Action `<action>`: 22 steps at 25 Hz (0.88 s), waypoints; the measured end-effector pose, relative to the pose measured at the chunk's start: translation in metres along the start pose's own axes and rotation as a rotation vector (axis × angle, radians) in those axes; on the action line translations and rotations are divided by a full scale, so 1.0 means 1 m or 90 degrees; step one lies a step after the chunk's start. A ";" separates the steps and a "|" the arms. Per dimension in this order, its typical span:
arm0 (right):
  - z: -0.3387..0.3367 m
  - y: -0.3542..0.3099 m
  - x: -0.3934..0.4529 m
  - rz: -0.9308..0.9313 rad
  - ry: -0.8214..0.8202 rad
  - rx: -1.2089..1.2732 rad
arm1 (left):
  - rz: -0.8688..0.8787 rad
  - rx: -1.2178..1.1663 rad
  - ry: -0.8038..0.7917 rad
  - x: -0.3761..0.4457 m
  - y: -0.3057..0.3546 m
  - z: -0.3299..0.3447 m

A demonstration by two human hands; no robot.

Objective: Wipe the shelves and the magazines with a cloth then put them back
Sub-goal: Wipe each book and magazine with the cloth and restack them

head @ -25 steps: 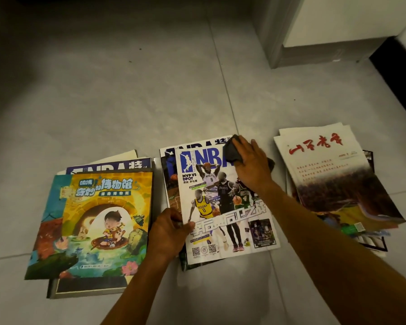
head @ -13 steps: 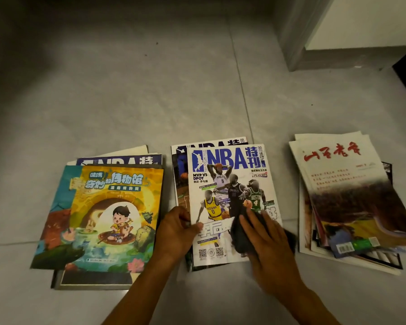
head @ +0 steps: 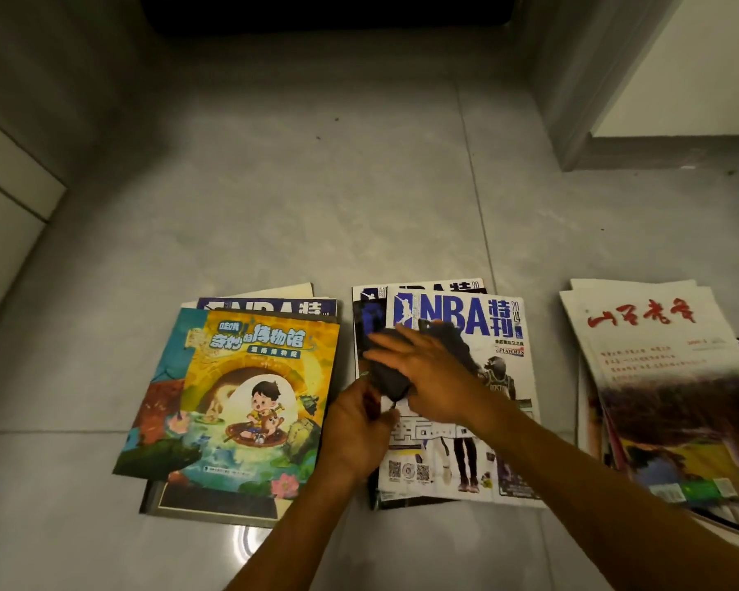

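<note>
Your right hand (head: 434,377) lay flat, fingers straight and spread, pressing a dark grey cloth (head: 391,375) onto the glossy white basketball magazine with blue "NBA" lettering (head: 466,398) at the lower centre of the frame. The cloth bunched out from under your palm toward the magazine's left side, and another dark fold showed past your fingers near the blue title. Your left hand (head: 357,437) gripped the left edge of that same magazine, thumb curled over the cover just below the cloth — the fingers went under the edge, out of sight. The magazine topped a small stack on the grey tiled floor (head: 295,206).

To the left of centre sat a second pile, its top a colourful children's picture magazine with a cartoon boy in a boat (head: 240,398); a blue-titled issue peeked out from beneath its upper edge. At the right of the frame lay a third, untidy pile — topped by a pale magazine with red brush-style characters (head: 658,377). The piles were apart from each other. A grey skirting and white wall corner (head: 640,100) stood at the upper right.
</note>
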State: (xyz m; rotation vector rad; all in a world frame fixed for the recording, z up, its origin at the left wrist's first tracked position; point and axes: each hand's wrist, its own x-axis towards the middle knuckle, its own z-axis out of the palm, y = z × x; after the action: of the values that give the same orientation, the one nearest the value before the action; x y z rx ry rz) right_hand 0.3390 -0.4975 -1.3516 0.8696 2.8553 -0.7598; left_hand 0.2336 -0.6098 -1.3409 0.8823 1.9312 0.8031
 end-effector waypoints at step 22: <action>-0.058 -0.041 -0.081 0.192 0.203 0.003 | 0.068 -0.258 -0.045 -0.060 0.035 -0.010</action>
State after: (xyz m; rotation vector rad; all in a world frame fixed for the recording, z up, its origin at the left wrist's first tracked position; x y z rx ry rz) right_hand 0.3895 -0.5404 -1.2664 1.5015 2.8703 -0.6416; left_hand 0.2575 -0.6415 -1.2836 0.7559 1.5913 1.1609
